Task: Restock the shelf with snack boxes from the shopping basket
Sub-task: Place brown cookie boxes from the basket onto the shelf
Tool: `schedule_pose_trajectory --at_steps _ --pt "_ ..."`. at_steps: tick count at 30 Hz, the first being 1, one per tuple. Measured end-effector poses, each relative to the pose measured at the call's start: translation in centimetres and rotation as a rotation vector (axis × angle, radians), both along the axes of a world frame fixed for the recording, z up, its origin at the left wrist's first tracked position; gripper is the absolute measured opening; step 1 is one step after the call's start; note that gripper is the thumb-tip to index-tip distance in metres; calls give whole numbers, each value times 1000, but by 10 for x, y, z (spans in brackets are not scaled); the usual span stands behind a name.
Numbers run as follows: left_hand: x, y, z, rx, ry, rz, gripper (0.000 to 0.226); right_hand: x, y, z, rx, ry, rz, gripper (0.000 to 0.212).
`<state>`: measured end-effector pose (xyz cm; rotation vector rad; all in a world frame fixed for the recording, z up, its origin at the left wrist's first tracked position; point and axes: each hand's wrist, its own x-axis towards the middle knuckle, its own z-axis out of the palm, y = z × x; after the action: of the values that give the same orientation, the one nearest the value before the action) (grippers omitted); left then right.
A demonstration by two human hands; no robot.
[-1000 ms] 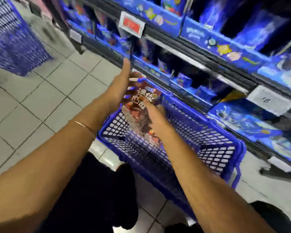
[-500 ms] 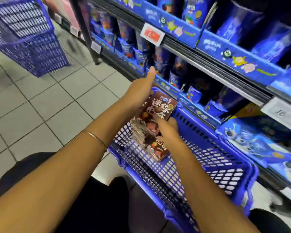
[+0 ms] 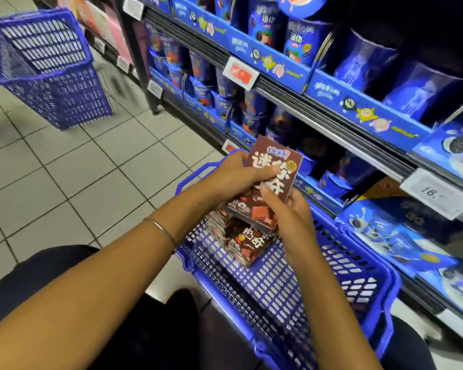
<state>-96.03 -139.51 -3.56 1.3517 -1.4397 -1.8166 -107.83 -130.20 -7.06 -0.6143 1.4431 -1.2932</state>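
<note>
A brown snack box [image 3: 274,162] with white lettering is lifted above the blue shopping basket [image 3: 358,297]. My left hand [image 3: 235,174] grips its left edge from behind, fingers curled over the front. My right hand [image 3: 286,209] holds its lower right part, thumb on the front. Below the hands, a stack of several more brown snack boxes [image 3: 241,239] lies in the basket. The shelf [image 3: 340,129] with blue cups and packs runs along the right.
A second blue basket [image 3: 48,68] stands on the tiled floor [image 3: 64,182] at the upper left. Price tags [image 3: 241,72] hang on the shelf rails. My dark-clothed knees fill the bottom of the view.
Both hands have raised the top snack box clear of the stack in the basket. The view has tilted up toward the shelf.
</note>
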Motion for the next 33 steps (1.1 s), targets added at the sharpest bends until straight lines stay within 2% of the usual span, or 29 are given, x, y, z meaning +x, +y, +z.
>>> schedule_pose_trajectory --at_steps 2,4,6,9,12,15,18,20,21,23,27,33 --pt "6 -1 -1 3 14 52 22 3 -3 -8 20 -134 -43 53" --pt "11 -3 3 -48 -14 121 23 0 -6 -21 124 -271 -113 65" --pt "16 -4 7 -69 16 190 23 0 -10 -40 246 -219 -159 56" --pt "21 -6 13 -88 76 227 19 7 -18 -67 385 -84 -105 28" --pt "23 -8 16 -113 86 263 17 16 -26 -86 429 -64 -1 24" --pt "26 -13 20 -125 107 311 14 31 -38 -98 418 -18 -56 41" --pt "29 -16 22 -103 92 373 50 49 -53 -106 436 4 -79 64" --pt "30 -17 22 -93 88 394 60 57 -60 -112 490 44 -73 86" --pt "30 -18 22 -91 91 392 60 60 -61 -116 508 65 -63 91" --pt "30 -18 21 -95 90 378 59 62 -59 -121 528 92 -47 90" --pt "28 -19 15 -108 61 341 53 61 -54 -123 525 -8 -39 87" --pt "28 -23 12 -107 21 302 59 54 -52 -127 496 2 -80 72"
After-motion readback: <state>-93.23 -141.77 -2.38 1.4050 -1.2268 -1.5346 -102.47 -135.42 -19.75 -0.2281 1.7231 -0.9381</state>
